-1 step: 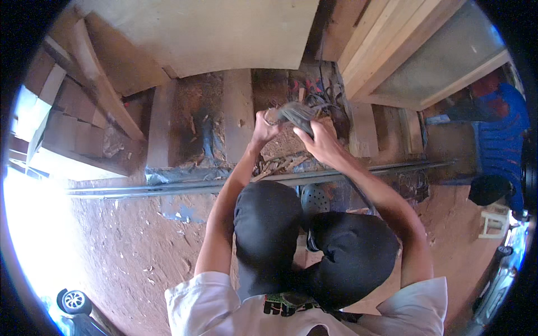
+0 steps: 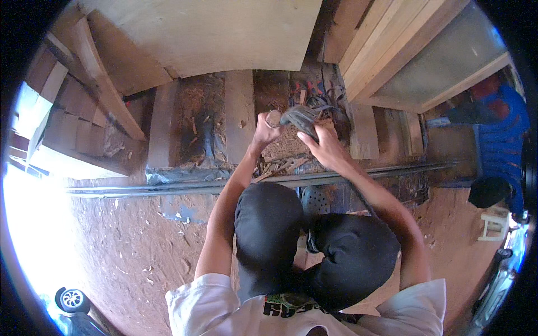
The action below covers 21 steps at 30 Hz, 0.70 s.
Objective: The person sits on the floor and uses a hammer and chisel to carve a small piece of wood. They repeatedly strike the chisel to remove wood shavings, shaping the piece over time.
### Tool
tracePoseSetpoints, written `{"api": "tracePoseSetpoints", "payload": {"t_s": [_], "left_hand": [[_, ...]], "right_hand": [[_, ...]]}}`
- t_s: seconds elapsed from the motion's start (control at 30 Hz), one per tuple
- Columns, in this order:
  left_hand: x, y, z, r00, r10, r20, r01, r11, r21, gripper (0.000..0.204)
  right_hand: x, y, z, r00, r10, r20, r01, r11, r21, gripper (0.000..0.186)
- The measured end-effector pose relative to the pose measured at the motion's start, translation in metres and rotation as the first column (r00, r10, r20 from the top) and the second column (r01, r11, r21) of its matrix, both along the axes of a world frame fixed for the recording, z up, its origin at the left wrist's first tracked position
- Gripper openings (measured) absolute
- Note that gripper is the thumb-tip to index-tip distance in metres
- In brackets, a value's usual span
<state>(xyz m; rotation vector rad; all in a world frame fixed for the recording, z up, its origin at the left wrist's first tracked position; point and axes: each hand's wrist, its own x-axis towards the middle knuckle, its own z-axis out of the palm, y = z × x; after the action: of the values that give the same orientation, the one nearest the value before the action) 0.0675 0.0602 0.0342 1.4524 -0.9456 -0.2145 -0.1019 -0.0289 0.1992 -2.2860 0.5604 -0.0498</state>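
My left hand (image 2: 265, 133) is closed round a small light-brown wooden piece (image 2: 273, 118), whose blunt end shows above the fingers. My right hand (image 2: 323, 143) grips a dark grey corded power tool (image 2: 303, 119), much like an angle grinder in shape. The tool's head comes up close beside the wooden piece; whether they touch I cannot tell. A dark cord (image 2: 360, 193) runs back from the tool beneath my right forearm. Below both hands lie wood scraps (image 2: 280, 168) and a dusty board.
A large plywood sheet (image 2: 224, 33) stands ahead, and a wooden frame with a panel (image 2: 414, 67) is at the right. Long metal bars (image 2: 168, 189) cross in front of my knees. At the far right is another person in blue (image 2: 501, 134). Timber pieces (image 2: 84, 134) lean at the left.
The power tool has shifted slightly right and down, away from the wooden piece, whose end now shows more plainly. Both hands keep their grip.
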Motion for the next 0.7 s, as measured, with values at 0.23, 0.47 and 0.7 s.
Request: {"api": "tracePoseSetpoints", "payload": {"t_s": [0.23,0.47,0.7], "left_hand": [[-0.018,-0.012,0.012,0.959,0.212,-0.19,-0.23,0.97,-0.073,0.018],[-0.015,-0.029,0.006,0.993,0.087,-0.079,-0.086,0.996,0.021,0.014],[-0.055,-0.074,-0.023,0.788,-0.416,0.453,0.032,0.763,0.645,0.018]], "right_hand": [[-0.104,0.015,-0.026,0.976,-0.215,-0.012,0.208,0.925,0.318,0.047],[-0.168,0.028,-0.044,0.912,-0.374,-0.17,0.411,0.824,0.39,0.048],[-0.189,0.031,-0.104,0.808,-0.506,-0.302,0.587,0.728,0.353,0.035]]}}
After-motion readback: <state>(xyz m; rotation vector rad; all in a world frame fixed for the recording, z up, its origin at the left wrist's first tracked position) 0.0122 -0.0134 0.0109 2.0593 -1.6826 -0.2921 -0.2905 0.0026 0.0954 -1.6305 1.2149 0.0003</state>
